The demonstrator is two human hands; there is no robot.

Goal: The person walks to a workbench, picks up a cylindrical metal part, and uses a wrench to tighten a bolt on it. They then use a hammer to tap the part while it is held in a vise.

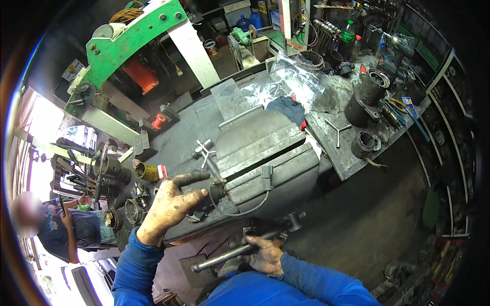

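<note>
My left hand [172,205] reaches over the near edge of the workbench, thumb and index finger stretched out and apart, holding nothing I can see. Just beyond its fingertips is a small dark cylindrical part [218,188] at the left end of a big grey vise [263,135]. A thin cable [240,214] loops from that part to a grey plug connector [267,177] on the vise's near jaw. Lower down, in front of my body, my right hand [266,255] is wrapped round a long steel hammer [224,258]. Its head points away to the right.
Gears, a yellow can [146,172] and tools crowd the bench's left end. A T-handled tool [205,152] lies beside the vise. A metal side table [332,145] holds a three-armed wrench [338,131] and dark cylindrical housings. A green press frame [135,43] rises behind; another person [69,229] stands left.
</note>
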